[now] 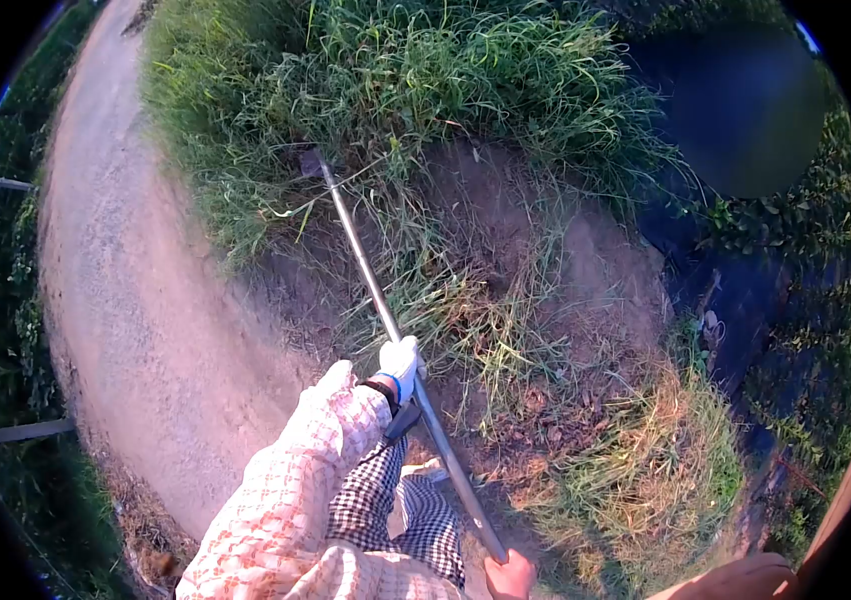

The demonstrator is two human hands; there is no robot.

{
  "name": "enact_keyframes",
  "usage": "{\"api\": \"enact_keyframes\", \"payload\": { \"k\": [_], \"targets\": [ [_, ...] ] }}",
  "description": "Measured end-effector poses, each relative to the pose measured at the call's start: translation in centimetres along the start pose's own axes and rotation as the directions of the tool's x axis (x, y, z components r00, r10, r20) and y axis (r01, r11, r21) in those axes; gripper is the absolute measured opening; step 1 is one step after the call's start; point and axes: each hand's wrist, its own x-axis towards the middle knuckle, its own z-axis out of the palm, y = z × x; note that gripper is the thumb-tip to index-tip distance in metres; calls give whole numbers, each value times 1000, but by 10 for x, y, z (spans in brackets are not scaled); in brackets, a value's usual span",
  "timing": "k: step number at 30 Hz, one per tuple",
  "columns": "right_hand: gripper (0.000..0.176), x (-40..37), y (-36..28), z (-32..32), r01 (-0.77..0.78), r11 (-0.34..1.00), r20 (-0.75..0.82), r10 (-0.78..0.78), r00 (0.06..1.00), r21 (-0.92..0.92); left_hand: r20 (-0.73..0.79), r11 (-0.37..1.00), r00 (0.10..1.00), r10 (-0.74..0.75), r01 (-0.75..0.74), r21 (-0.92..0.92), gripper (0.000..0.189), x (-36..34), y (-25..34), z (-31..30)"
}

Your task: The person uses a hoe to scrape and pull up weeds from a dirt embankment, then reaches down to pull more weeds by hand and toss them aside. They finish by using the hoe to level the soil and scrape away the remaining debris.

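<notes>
A hoe [352, 232] with a long metal handle runs from the bottom of the view up to the tall grass. Its dark blade [312, 163] is partly hidden among the grass stems. Partway down the handle, my left hand [402, 365], in a white glove, is wrapped round the shaft. My right hand [511, 575] grips the handle's lower end near the bottom edge, closed and partly cut off by the frame. Cut grass [475, 320] lies scattered on the bare soil just right of the handle.
Uncut green grass [465, 70] stands thick ahead. A pale dirt path [135, 300] curves along the left. At lower right lies a heap of drying grass [645, 480]. Dark ground sheeting [745, 310] and leafy plants [835, 270] border the right side.
</notes>
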Motion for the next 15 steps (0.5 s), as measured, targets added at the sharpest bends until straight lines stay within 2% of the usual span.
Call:
{"api": "enact_keyframes", "payload": {
  "k": [2, 3, 5, 7, 9, 10, 11, 12, 13, 14, 15],
  "targets": [
    [25, -29, 48, 7, -77, 996, 52, 79, 996, -37, -11, 998, 1000, -5, 4, -64, 16, -46, -43, 9],
    [26, -41, 55, 8, -108, 992, 76, 113, 991, -70, 48, 994, 996, -69, 73, -81, 15, -40, -43, -1],
    [28, -44, 54, 10, -114, 990, 103, 122, 987, -83, 110, 998, 992, -54, 59, -36, 15, -42, -30, -13],
    [30, -42, 42, 10, -111, 988, 102, 122, 987, -106, 78, 994, 991, -108, 107, 19, 15, -40, -17, -12],
    [32, -28, 20, 13, -71, 989, 72, 81, 994, -132, 100, 989, 986, -131, 136, -51, 18, -21, -13, -14],
    [34, -23, 12, 13, -38, 999, 8, 39, 999, -20, 117, 979, 981, -157, 171, -114, 21, -10, -8, -16],
    [29, -12, 4, 13, 66, 995, -53, -70, 996, -74, 26, 993, 999, -47, 49, -109, 23, -23, 22, -12],
    [20, 1, -5, 14, 60, 998, -79, -60, 995, 6, -22, 996, 998, 67, -65, 64, 23, 29, 0, -30],
    [22, 11, -16, 10, 77, 997, -17, -77, 997, 30, 42, 999, 999, 4, -3, -36, 25, 6, 39, -25],
    [24, 15, -40, -5, 42, 993, 59, -49, 997, 106, 42, 999, 998, 44, -44, -7, 28, 17, 47, -31],
    [29, 20, -34, 4, 167, 982, -18, -166, 986, 87, 73, 999, 997, 34, -32, -29, 28, 30, 51, -36]
  ]
}}
